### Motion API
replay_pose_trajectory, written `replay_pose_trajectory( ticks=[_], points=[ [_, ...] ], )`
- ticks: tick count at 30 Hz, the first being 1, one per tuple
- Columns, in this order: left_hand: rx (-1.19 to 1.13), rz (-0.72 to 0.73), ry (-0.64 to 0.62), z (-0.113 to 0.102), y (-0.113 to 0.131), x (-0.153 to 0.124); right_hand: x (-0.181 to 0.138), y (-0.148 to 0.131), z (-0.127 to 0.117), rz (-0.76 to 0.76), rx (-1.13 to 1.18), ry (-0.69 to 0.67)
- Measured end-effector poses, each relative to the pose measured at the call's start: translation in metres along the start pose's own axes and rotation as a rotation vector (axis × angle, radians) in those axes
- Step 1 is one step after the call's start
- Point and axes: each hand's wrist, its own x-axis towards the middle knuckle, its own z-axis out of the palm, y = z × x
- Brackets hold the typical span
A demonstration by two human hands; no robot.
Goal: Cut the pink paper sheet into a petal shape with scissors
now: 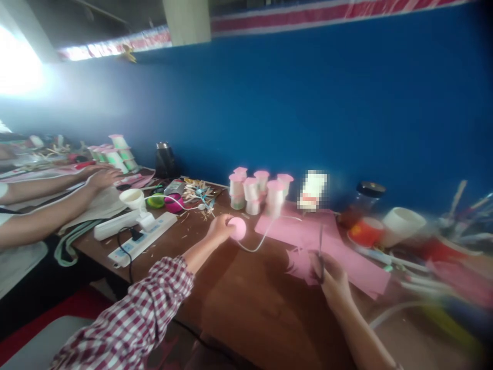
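1. Harsh white glare burns out the upper left, and light spreads from there as pale haze over the left part of the blue partition (288, 103).
2. The partition deepens rightward, and the top right corner is nearly black.
3. Soft, dim shadows lie on the brown bench (239, 313).
4. Coarse square blocks mask a bright upright object (313, 191).
5. Blur smears the white cup (402, 226) and the right edge; the right grip (334, 280) looks soft.
6. Wide-angle distortion stretches the checked sleeve (150, 303).
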Motion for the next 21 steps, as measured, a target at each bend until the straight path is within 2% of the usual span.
replay_pose_trajectory(
  ticks=[6,13,18,21],
  points=[
    [0.203,0.031,0.055,0.021,0.011,0.016,0.000,-0.001,0.000,0.006,0.007,-0.013],
    [0.288,0.025,-0.031,0.048,0.015,0.022,0.002,0.005,-0.003,0.009,0.042,-0.042],
    [0.362,0.128,-0.121,0.052,0.023,0.014,0.003,0.007,-0.003,0.017,0.054,-0.047],
    [0.422,0.195,-0.129,0.049,0.029,0.013,0.001,0.004,-0.002,0.022,0.048,-0.052]
  ],
)
